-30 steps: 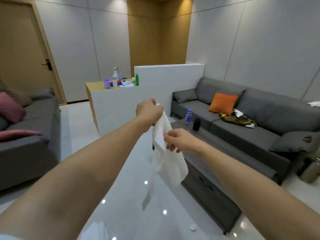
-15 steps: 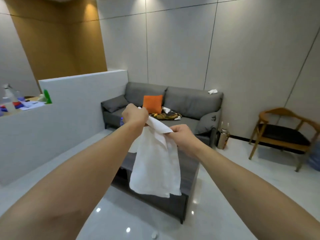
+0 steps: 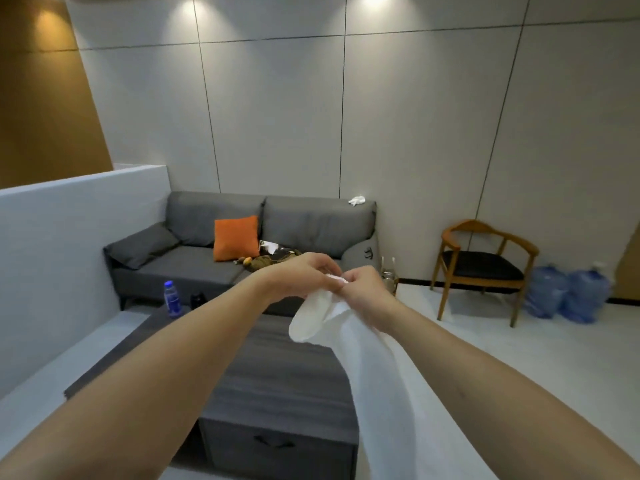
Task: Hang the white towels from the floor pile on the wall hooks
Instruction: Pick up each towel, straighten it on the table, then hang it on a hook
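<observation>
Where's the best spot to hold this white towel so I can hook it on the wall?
Probably keep the top edge, where the left hand and right hand pinch the towel; the rest hangs limp below, so come from above.

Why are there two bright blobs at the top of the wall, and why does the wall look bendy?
Head view: two ceiling spotlights wash the grey panelled wall; the wide-angle lens bows its seams; the white cloth towel looks slightly blurred.
</observation>
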